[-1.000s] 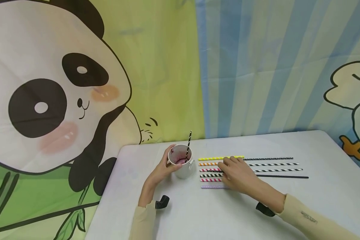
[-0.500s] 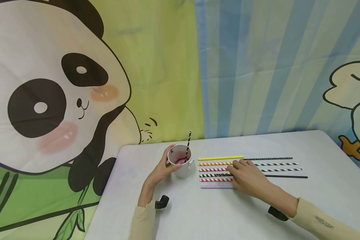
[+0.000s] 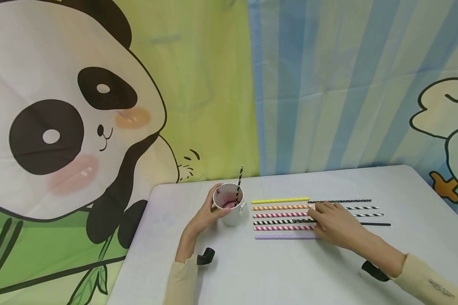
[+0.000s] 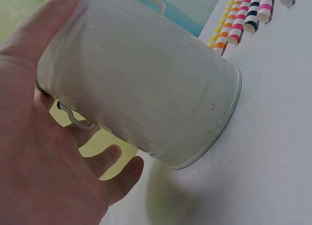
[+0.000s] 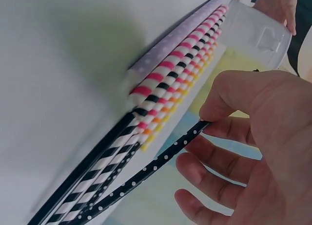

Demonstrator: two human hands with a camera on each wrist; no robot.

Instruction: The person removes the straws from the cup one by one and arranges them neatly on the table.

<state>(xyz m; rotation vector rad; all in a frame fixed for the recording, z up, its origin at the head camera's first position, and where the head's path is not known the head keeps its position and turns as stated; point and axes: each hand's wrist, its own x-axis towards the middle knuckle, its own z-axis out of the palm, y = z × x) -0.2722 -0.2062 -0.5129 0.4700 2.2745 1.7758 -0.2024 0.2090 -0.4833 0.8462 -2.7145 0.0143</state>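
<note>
My left hand (image 3: 208,214) holds a white bucket-shaped cup (image 4: 141,79) with small side handles, its thumb at the rim. A black straw with white marks (image 3: 239,184) leans inside it. Pinched between thumb and index finger of my right hand (image 3: 332,222) is a black straw with white dots (image 5: 156,164), raised at a slant in the right wrist view; part of it is hidden by the hand. Below lie rows of straws: yellow (image 3: 280,200), orange-striped (image 3: 278,208), pink-striped (image 3: 278,215) and lilac (image 3: 284,237).
Right of my right hand lie black-and-white striped straws (image 3: 368,215), a dotted black straw (image 3: 347,201) and a plain black straw (image 3: 378,224). The white table (image 3: 275,271) meets a curtain with a panda print (image 3: 110,127) behind.
My right hand has moved to the right above the rows of straws, carrying the dotted black straw. More of the left-hand straws now show. The left hand and cup stay put.
</note>
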